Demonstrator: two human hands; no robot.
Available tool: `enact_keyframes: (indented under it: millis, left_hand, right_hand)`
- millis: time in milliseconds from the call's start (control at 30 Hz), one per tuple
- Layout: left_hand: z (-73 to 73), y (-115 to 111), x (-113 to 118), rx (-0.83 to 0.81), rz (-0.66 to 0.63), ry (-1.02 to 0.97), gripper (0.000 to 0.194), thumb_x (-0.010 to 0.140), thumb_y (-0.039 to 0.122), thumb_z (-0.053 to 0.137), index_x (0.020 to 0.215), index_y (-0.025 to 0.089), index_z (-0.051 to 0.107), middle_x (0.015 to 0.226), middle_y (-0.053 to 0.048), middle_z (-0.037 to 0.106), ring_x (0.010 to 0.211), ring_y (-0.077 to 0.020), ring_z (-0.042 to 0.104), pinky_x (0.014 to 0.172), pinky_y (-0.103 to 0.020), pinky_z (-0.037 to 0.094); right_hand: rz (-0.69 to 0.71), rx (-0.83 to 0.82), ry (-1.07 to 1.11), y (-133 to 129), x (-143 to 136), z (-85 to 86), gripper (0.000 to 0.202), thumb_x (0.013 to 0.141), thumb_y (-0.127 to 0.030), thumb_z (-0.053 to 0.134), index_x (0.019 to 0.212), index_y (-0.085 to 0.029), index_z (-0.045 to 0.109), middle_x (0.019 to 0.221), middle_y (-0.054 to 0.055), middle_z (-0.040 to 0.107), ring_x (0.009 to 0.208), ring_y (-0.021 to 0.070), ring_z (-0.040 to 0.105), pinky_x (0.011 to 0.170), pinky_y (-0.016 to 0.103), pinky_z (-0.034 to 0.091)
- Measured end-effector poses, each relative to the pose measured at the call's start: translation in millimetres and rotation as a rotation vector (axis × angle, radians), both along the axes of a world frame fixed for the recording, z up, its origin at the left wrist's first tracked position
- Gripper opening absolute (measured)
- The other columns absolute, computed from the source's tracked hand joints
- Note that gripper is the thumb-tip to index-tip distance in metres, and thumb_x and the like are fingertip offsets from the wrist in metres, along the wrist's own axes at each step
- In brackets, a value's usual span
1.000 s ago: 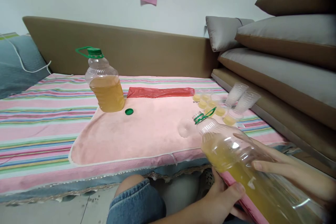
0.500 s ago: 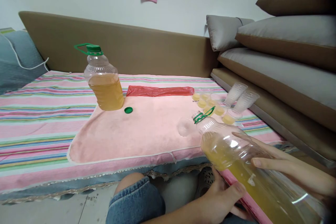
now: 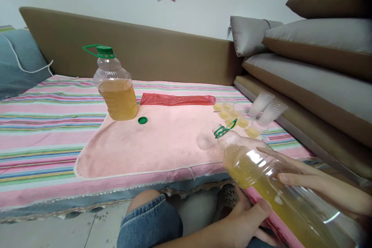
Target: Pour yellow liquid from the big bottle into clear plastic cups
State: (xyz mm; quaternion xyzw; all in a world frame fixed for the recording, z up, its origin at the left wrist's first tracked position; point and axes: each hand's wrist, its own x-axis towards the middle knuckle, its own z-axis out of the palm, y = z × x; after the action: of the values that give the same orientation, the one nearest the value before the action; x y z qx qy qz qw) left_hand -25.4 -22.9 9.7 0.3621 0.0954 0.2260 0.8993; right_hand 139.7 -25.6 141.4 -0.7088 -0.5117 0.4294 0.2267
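A large clear plastic bottle (image 3: 255,166) of yellow liquid lies tilted, its uncapped mouth with a green ring pointing up and left. From below, my left hand (image 3: 247,217) is closed around its side by a pink label, thumb on top. My right hand (image 3: 316,186) rests over the bottle's upper side, fingers curved against it. Just left of the mouth, a clear plastic cup (image 3: 205,140) stands on the pink mat (image 3: 139,151); no liquid can be made out in it. Several cups with yellow liquid (image 3: 242,121) stand behind the bottle neck.
A second bottle (image 3: 119,99), capped in green, stands at the left. Near it lies a green cap (image 3: 142,120). A folded red plastic bag (image 3: 178,100) lies at the back. Two stacks of cups (image 3: 273,112) lean at the right, beside piled cushions (image 3: 308,73).
The view has shifted slightly. Both hands keep their hold on the tilted bottle, which has hardly moved.
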Motion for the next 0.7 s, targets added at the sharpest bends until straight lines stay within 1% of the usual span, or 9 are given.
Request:
enact_keyframes:
  millis: [100, 233, 300, 433, 533, 600, 700]
  left_hand:
    - [0.5, 0.8, -0.5, -0.005, 0.0, -0.003, 0.116, 0.053, 0.084, 0.062, 0.144, 0.024, 0.023, 0.138, -0.026, 0.048, 0.117, -0.0457, 0.055, 0.09, -0.081, 0.03]
    - [0.6, 1.2, 0.1, -0.003, -0.005, -0.004, 0.113, 0.053, 0.084, 0.062, 0.143, 0.026, 0.027, 0.137, -0.025, 0.05, 0.116, -0.0451, 0.056, 0.09, -0.08, 0.031]
    - [0.3, 1.0, 0.5, -0.001, -0.003, -0.006, 0.112, 0.053, 0.085, 0.061, 0.143, 0.027, 0.028, 0.138, -0.024, 0.05, 0.116, -0.0451, 0.056, 0.09, -0.08, 0.031]
    - [-2.0, 0.3, 0.4, 0.014, -0.004, -0.001, 0.109, 0.057, 0.084, 0.059, 0.144, 0.027, 0.028, 0.133, -0.023, 0.054, 0.114, -0.0426, 0.059, 0.091, -0.077, 0.034]
    - [-3.7, 0.1, 0.6, 0.01, -0.003, -0.008, 0.107, 0.059, 0.083, 0.059, 0.145, 0.027, 0.028, 0.133, -0.023, 0.054, 0.112, -0.0405, 0.061, 0.091, -0.075, 0.036]
    - [-4.0, 0.0, 1.1, 0.001, -0.005, -0.009, 0.108, 0.058, 0.083, 0.059, 0.144, 0.026, 0.028, 0.134, -0.023, 0.053, 0.113, -0.0415, 0.059, 0.091, -0.076, 0.035]
    - [-2.8, -0.5, 1.4, -0.011, -0.008, -0.009, 0.11, 0.055, 0.084, 0.06, 0.143, 0.025, 0.03, 0.137, -0.025, 0.05, 0.116, -0.0437, 0.057, 0.09, -0.078, 0.033]
  right_hand:
    - [0.024, 0.01, 0.02, 2.4, -4.2, 3.0, 0.073, 0.07, -0.06, 0.067, 0.136, -0.034, 0.053, 0.151, -0.003, 0.041, 0.143, 0.0298, 0.028, 0.117, 0.044, 0.019]
    - [0.061, 0.043, 0.02, 4.4, -6.5, 4.1, 0.064, 0.071, -0.059, 0.066, 0.131, -0.037, 0.059, 0.148, -0.005, 0.046, 0.141, 0.0319, 0.031, 0.116, 0.044, 0.023]
    - [0.069, 0.052, 0.012, 4.5, -6.5, 4.1, 0.062, 0.071, -0.058, 0.066, 0.13, -0.038, 0.059, 0.148, -0.006, 0.046, 0.142, 0.0319, 0.03, 0.116, 0.044, 0.024]
    - [0.076, 0.039, 0.023, 4.2, -7.1, 5.3, 0.062, 0.072, -0.057, 0.066, 0.131, -0.039, 0.058, 0.148, -0.007, 0.045, 0.141, 0.0313, 0.031, 0.116, 0.043, 0.025]
    - [0.098, 0.033, 0.034, 4.5, -7.9, 6.0, 0.061, 0.073, -0.058, 0.065, 0.131, -0.039, 0.058, 0.15, -0.008, 0.044, 0.142, 0.0303, 0.03, 0.117, 0.042, 0.021]
    - [0.091, 0.024, 0.036, 4.9, -7.5, 5.3, 0.062, 0.073, -0.058, 0.065, 0.131, -0.038, 0.057, 0.15, -0.008, 0.042, 0.142, 0.0301, 0.03, 0.118, 0.042, 0.02]
    - [0.061, 0.0, 0.041, 4.7, -4.9, 2.6, 0.065, 0.073, -0.058, 0.066, 0.134, -0.039, 0.055, 0.151, -0.007, 0.042, 0.142, 0.0301, 0.032, 0.117, 0.044, 0.022]
